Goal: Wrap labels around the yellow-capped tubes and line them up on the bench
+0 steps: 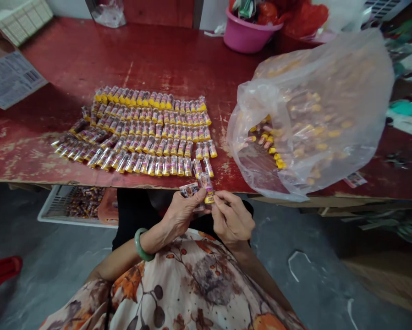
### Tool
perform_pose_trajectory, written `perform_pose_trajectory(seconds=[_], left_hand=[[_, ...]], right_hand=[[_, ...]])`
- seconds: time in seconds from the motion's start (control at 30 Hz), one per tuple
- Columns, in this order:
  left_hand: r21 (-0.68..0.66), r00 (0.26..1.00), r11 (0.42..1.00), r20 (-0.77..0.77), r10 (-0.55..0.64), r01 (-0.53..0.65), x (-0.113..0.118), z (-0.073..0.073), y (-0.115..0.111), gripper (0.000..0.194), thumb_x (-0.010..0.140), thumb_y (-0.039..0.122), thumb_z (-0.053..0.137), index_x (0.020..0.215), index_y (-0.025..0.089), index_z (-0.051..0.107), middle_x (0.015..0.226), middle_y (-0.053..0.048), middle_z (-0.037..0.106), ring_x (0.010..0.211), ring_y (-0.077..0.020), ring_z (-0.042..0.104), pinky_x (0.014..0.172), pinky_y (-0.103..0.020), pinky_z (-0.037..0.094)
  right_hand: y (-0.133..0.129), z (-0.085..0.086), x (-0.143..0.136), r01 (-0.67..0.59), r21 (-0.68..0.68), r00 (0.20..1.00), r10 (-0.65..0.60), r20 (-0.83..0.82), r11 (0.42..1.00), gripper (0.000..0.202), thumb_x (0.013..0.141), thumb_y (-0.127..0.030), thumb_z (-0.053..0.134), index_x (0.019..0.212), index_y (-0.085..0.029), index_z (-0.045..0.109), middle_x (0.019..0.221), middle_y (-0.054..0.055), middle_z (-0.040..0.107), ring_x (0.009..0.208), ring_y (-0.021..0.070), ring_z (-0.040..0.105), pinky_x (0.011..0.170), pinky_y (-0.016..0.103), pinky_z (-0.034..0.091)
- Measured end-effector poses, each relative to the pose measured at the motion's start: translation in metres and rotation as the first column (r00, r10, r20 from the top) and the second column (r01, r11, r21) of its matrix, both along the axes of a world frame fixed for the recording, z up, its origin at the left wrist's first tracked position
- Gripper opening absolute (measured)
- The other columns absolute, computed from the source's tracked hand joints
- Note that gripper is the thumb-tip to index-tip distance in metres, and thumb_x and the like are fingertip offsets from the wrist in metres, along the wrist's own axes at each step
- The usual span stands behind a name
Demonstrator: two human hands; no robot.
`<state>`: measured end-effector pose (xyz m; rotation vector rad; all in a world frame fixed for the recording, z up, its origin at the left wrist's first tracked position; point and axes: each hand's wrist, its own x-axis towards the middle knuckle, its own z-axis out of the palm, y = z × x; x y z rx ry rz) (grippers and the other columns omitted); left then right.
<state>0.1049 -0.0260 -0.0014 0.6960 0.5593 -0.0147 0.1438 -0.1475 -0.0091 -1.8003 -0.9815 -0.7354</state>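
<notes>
The left hand point(183, 210) has its thumb and fingers clamped on a clear tube point(206, 182) with a printed label, its yellow end toward the person, at the near edge of the red desk point(71, 55). A printed card point(189, 189) shows beside it, also at the left fingers. The right hand point(232, 219) meets the tube's yellow end with fingertips drawn together—whether they grip it, I cannot tell.

From the hands, rows of similar tubes point(147, 137) lie between ten and eleven o'clock, most with yellow ends facing the near edge. At two o'clock a translucent plastic bag point(357, 110) slumps on the desk, yellow-ended pieces point(269, 140) visible at its mouth. A pink basin point(247, 34) stands toward twelve, a printed carton point(15, 75) at ten. Below the desk, at nine o'clock—a white crate point(51, 208) holding more small pieces.
</notes>
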Motion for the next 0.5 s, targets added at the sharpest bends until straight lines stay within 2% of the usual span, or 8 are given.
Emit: perform_pose_trajectory(seconds=[0.07, 0.13, 0.2, 0.27, 0.33, 0.4, 0.47, 0.5], left_hand=[[0.037, 1.0, 0.999, -0.013, 0.016, -0.015, 0.0, -0.001, 0.003, 0.036, 0.061, 0.038, 0.084, 0.081, 0.012, 0.068, 0.071, -0.002, 0.068, 0.057, -0.0111, 0.062, 0.055, -0.022, 0.055], [0.103, 0.999, 0.994, 0.002, 0.044, -0.044, 0.001, -0.004, 0.008, 0.036, 0.063, 0.04, 0.082, 0.081, 0.012, 0.068, 0.071, -0.003, 0.067, 0.057, -0.0111, 0.062, 0.054, -0.021, 0.054], [0.164, 0.997, 0.984, 0.046, 0.063, -0.07, 0.003, -0.008, 0.014, 0.035, 0.065, 0.04, 0.081, 0.082, 0.012, 0.068, 0.069, -0.002, 0.067, 0.057, -0.0107, 0.061, 0.055, -0.022, 0.054], [0.201, 0.995, 0.977, 0.081, 0.061, -0.076, 0.006, -0.011, 0.02, 0.035, 0.066, 0.041, 0.08, 0.081, 0.012, 0.069, 0.068, -0.002, 0.066, 0.055, -0.0101, 0.06, 0.054, -0.022, 0.053], [0.217, 0.995, 0.974, 0.088, 0.052, -0.07, 0.011, -0.011, 0.028, 0.037, 0.066, 0.044, 0.079, 0.078, 0.011, 0.068, 0.064, -0.002, 0.064, 0.052, -0.0104, 0.058, 0.052, -0.022, 0.053], [0.226, 0.994, 0.971, 0.089, 0.057, -0.076, 0.017, -0.008, 0.039, 0.041, 0.065, 0.049, 0.078, 0.075, 0.01, 0.067, 0.061, -0.002, 0.063, 0.05, -0.0115, 0.058, 0.049, -0.023, 0.052], [0.209, 0.992, 0.972, 0.078, 0.095, -0.109, 0.021, -0.004, 0.053, 0.045, 0.064, 0.052, 0.077, 0.077, 0.01, 0.066, 0.064, -0.003, 0.064, 0.049, -0.0125, 0.059, 0.047, -0.024, 0.052], [0.189, 0.99, 0.973, 0.068, 0.123, -0.133, 0.022, -0.002, 0.061, 0.047, 0.064, 0.053, 0.077, 0.081, 0.011, 0.066, 0.066, -0.004, 0.065, 0.049, -0.0128, 0.06, 0.047, -0.024, 0.052]], right_hand=[[0.0, 0.003, 0.002, -0.062, 0.005, 0.989, 0.062, -0.135, 0.998, 0.03, 0.082, -0.003, 0.058, 0.106, -0.019, 0.065, 0.1, 0.01, 0.064, 0.083, 0.019, 0.064, 0.068, 0.03, 0.055], [0.001, 0.004, 0.005, -0.146, 0.015, 0.921, 0.142, -0.362, 0.989, 0.026, 0.083, -0.012, 0.059, 0.108, -0.019, 0.063, 0.098, 0.009, 0.064, 0.079, 0.0183, 0.063, 0.068, 0.031, 0.054], [0.006, 0.004, 0.009, -0.164, 0.028, 0.804, 0.151, -0.576, 0.986, 0.025, 0.082, -0.022, 0.064, 0.107, -0.02, 0.062, 0.089, 0.006, 0.064, 0.07, 0.0166, 0.061, 0.064, 0.03, 0.053], [0.015, 0.003, 0.014, -0.114, 0.045, 0.685, 0.111, -0.72, 0.992, 0.03, 0.077, -0.03, 0.071, 0.104, -0.02, 0.063, 0.08, 0.003, 0.063, 0.066, 0.0157, 0.059, 0.061, 0.028, 0.051], [0.028, 0.004, 0.021, -0.067, 0.091, 0.574, 0.113, -0.811, 0.994, 0.035, 0.068, -0.033, 0.077, 0.098, -0.019, 0.064, 0.078, 0.002, 0.064, 0.067, 0.0159, 0.059, 0.06, 0.027, 0.05], [0.044, 0.005, 0.032, -0.052, 0.186, 0.436, 0.19, -0.88, 0.981, 0.039, 0.06, -0.031, 0.08, 0.093, -0.018, 0.065, 0.079, 0.003, 0.065, 0.068, 0.016, 0.059, 0.059, 0.026, 0.049], [0.065, 0.006, 0.052, -0.057, 0.263, 0.288, 0.268, -0.919, 0.963, 0.04, 0.055, -0.03, 0.079, 0.09, -0.016, 0.065, 0.076, 0.003, 0.064, 0.063, 0.0147, 0.057, 0.054, 0.024, 0.045], [0.077, 0.007, 0.066, -0.06, 0.282, 0.239, 0.288, -0.927, 0.958, 0.039, 0.054, -0.03, 0.078, 0.088, -0.015, 0.065, 0.072, 0.002, 0.063, 0.059, 0.0132, 0.054, 0.05, 0.023, 0.042]])
